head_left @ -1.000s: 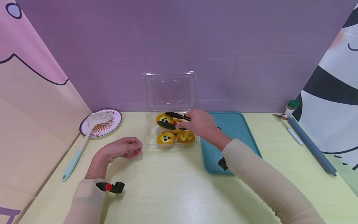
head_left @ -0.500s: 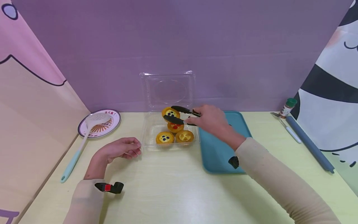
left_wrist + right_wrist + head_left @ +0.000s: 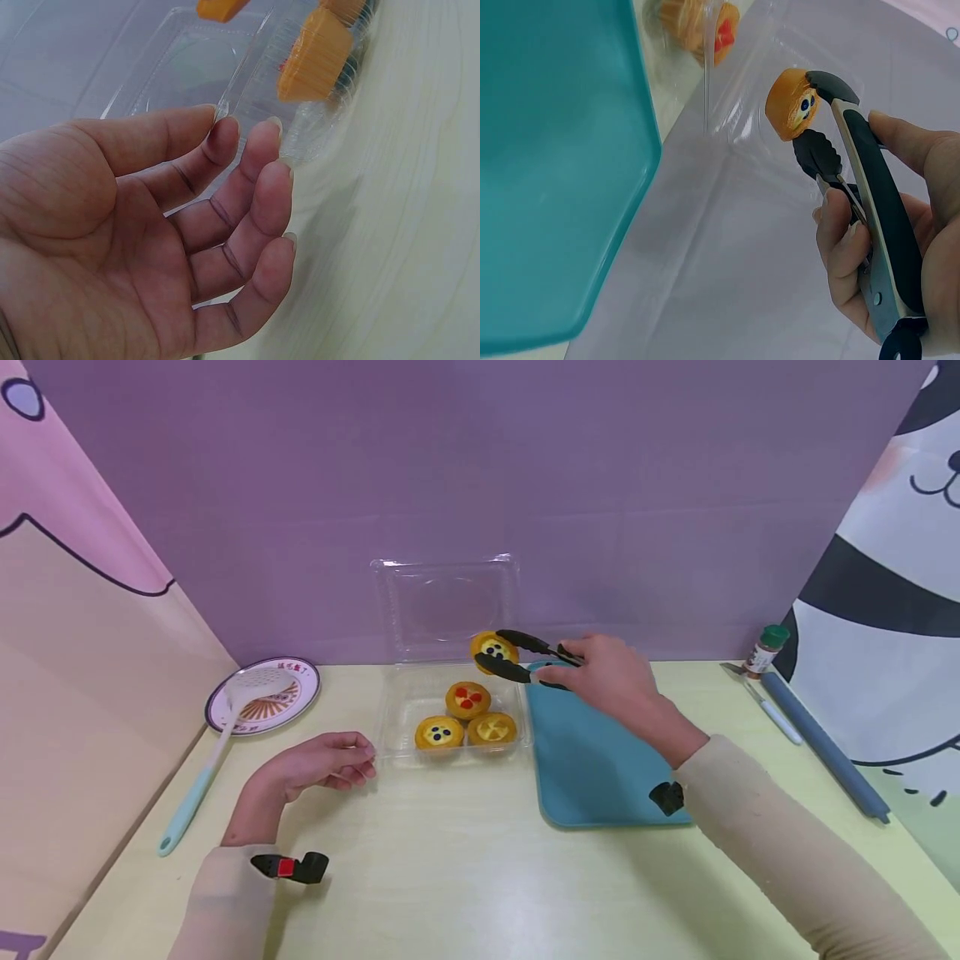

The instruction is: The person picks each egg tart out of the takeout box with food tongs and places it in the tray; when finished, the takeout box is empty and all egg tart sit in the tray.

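The right hand [image 3: 615,681] grips the tongs [image 3: 881,214], fingers and thumb closed round the handles. Their long axis runs mostly sideways in the head view, the tips pointing left and slightly away from the person, the hinge end back within the palm. In the right wrist view the two jaws press on opposite sides of a berry-dotted tart [image 3: 488,645], which hangs raised over the back right part of the clear box [image 3: 405,710], in front of its upright lid [image 3: 450,610]. The tart's topped face shows nearly round in the head view. Three other tarts [image 3: 438,732] sit in the box, one with red pieces behind the other two. The left hand [image 3: 322,763] pinches the box at its front left corner with thumb and forefinger, the other fingers loosely bent. A blue tray [image 3: 592,760] lies just right of the box, its long sides running away from the person.
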A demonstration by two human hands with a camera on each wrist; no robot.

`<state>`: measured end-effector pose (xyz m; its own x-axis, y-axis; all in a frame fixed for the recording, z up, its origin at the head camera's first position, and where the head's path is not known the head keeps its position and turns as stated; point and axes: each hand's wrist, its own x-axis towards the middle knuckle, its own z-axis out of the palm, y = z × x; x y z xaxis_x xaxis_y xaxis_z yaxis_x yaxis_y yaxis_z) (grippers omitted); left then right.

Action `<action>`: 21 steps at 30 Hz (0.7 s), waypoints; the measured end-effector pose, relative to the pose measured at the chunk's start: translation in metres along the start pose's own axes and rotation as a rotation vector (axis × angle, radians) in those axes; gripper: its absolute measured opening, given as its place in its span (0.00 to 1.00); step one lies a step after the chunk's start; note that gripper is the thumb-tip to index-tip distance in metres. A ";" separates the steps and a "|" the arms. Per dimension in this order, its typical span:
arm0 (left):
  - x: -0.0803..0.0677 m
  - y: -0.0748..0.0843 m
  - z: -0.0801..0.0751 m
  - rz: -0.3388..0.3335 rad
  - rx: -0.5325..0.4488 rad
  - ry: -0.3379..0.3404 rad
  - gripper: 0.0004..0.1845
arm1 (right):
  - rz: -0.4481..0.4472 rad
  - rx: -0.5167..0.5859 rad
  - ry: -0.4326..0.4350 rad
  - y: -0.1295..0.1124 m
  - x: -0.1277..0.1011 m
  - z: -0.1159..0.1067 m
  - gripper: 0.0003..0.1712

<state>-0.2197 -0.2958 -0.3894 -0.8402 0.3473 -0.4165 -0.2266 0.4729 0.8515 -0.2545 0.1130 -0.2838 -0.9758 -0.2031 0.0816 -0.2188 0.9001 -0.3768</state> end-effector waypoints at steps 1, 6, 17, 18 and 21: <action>0.000 0.000 0.000 0.000 0.001 0.001 0.18 | 0.005 0.004 0.001 0.002 -0.001 -0.002 0.41; 0.001 0.000 0.000 0.002 0.003 -0.002 0.18 | 0.005 -0.011 0.025 0.014 -0.006 -0.012 0.41; 0.001 0.000 0.000 -0.001 -0.004 -0.002 0.18 | 0.018 -0.061 0.037 0.042 -0.013 -0.019 0.39; 0.001 0.000 0.000 -0.001 -0.005 -0.002 0.18 | 0.019 -0.065 0.040 0.044 -0.013 -0.019 0.38; 0.001 0.000 0.000 -0.001 -0.005 -0.001 0.17 | 0.018 -0.080 0.055 0.053 -0.011 -0.016 0.37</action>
<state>-0.2204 -0.2953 -0.3894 -0.8395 0.3475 -0.4178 -0.2302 0.4692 0.8526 -0.2553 0.1693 -0.2901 -0.9777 -0.1676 0.1268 -0.1991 0.9318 -0.3036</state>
